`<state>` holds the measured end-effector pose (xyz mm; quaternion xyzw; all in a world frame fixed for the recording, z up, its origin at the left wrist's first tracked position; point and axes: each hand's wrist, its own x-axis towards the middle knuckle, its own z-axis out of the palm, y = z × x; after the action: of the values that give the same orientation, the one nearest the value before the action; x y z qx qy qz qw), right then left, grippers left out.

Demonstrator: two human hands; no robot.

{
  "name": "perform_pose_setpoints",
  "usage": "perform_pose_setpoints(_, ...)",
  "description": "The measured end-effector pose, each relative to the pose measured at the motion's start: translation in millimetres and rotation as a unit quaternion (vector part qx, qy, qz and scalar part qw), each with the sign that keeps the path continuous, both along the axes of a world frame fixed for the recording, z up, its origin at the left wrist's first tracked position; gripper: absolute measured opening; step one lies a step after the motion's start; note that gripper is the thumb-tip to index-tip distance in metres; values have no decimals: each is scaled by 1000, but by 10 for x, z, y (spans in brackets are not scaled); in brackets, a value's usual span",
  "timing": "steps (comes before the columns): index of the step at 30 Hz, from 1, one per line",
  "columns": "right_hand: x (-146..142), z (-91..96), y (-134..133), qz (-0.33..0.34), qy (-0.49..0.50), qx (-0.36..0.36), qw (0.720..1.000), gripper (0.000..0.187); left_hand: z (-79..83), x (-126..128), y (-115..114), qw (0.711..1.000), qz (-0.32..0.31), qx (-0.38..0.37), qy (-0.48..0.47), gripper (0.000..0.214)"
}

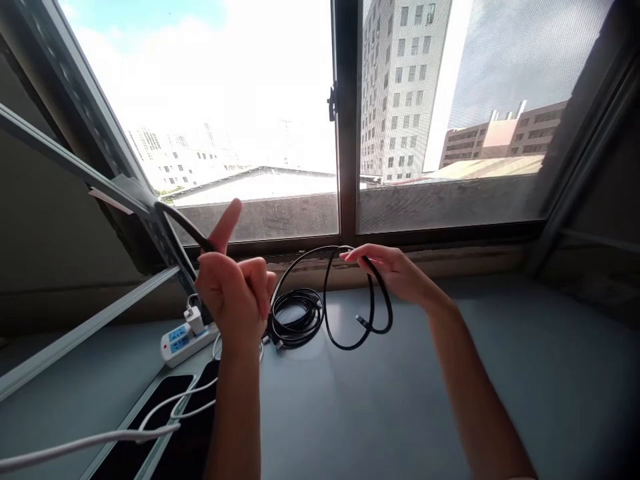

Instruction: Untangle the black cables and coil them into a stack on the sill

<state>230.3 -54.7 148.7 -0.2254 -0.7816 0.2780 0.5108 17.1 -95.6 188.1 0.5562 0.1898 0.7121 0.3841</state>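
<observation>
A long black cable [305, 313] lies partly coiled on the grey sill in front of the window. My left hand [235, 290] is raised with most fingers curled and the index finger pointing up; the coil sits just behind it and I cannot see whether the hand grips it. My right hand [393, 270] pinches a hanging loop of the same cable [373, 313], whose plug end dangles inside the loop.
A white power strip [180, 339] with a white charger plugged in sits at the left. A white cable [150, 420] runs toward a dark phone [145, 420] lying at the lower left. A metal window frame [347, 127] stands behind, and slanted metal rails [75, 167] cross the left side.
</observation>
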Motion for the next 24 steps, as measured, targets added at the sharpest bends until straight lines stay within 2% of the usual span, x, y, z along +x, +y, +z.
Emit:
perform_pose_setpoints(1, -10, -26, 40, 6, 13, -9, 1000, 23, 14, 4, -28, 998, 44, 44, -18, 53)
perform_pose_setpoints(3, -54, -59, 82, 20, 49, -48, 997, 28, 33, 20, -64, 991, 84, 95, -35, 53)
perform_pose_setpoints(6, -131, -54, 66, 38, 122, -121, 984, 35, 40, 36, -62, 994, 65, 90, -25, 50)
perform_pose_setpoints(9, -146, -26, 16, -2, 158, -146, 977, 31, 37, 25, -31, 995, 54, 84, -16, 49)
perform_pose_setpoints(11, -120, -18, -16, -80, 158, -126, 976, 26, 42, 11, -24, 995, 59, 77, -7, 47)
perform_pose_setpoints(13, -88, -17, -52, -159, 143, -87, 973, 28, 55, 0, -36, 996, 63, 61, -4, 44)
perform_pose_setpoints(15, -69, -13, -100, -216, 117, -48, 968, 27, 74, -5, -66, 997, 57, 44, -13, 43)
perform_pose_setpoints(19, -100, 23, -223, -301, 49, 39, 951, 26, 108, -13, -124, 999, 36, 27, -24, 45)
perform_pose_setpoints(21, -134, 44, -275, -322, 42, 83, 942, 23, 114, -23, -134, 999, 22, 25, -27, 45)
perform_pose_setpoints(24, -149, 57, -322, -353, 67, 95, 929, 23, 112, -53, -122, 999, -8, 26, -40, 42)
